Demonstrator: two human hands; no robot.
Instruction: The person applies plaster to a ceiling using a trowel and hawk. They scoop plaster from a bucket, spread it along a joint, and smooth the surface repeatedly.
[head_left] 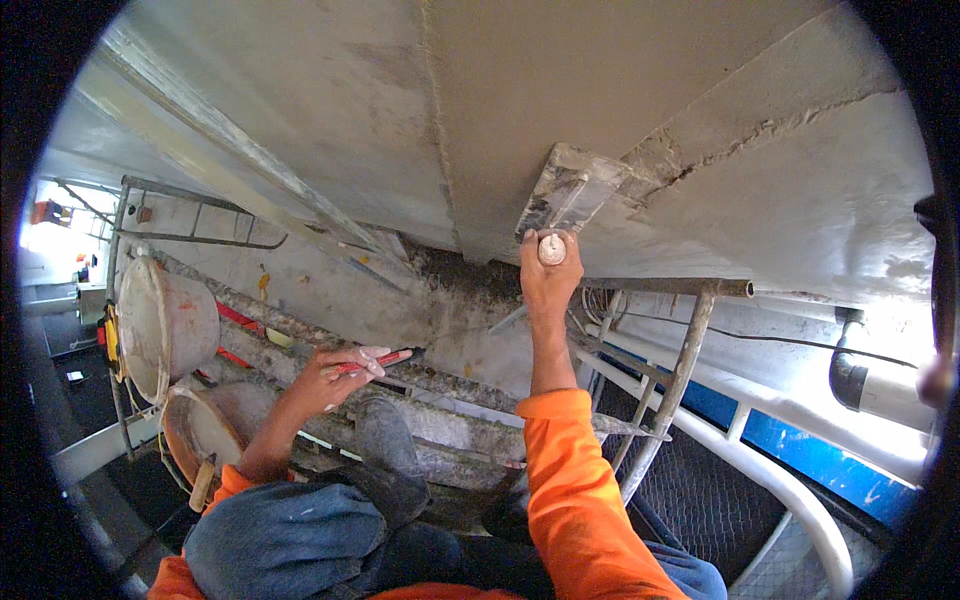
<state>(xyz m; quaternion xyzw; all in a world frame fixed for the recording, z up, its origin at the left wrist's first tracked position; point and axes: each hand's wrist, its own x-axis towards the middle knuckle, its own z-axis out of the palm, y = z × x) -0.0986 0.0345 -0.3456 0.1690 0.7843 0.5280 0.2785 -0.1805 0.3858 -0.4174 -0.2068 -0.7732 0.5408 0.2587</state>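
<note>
My right hand is closed around the rounded handle end of a plastering trowel. The trowel's flat, plaster-smeared blade lies against the grey wall surface, close to a rough ridged seam. Lower and to the left, my left hand grips a slim red tool with a dark tip, apart from the wall; its exact kind is unclear. Pale plaster coats some fingers of that hand. My bent knee and a dusty shoe are below it.
Two plaster-stained buckets stand at the left, a wooden handle by the lower one. Dirty scaffold planks run beneath me. A metal scaffold tube, white railing, dark cable and pipe with black elbow are at the right.
</note>
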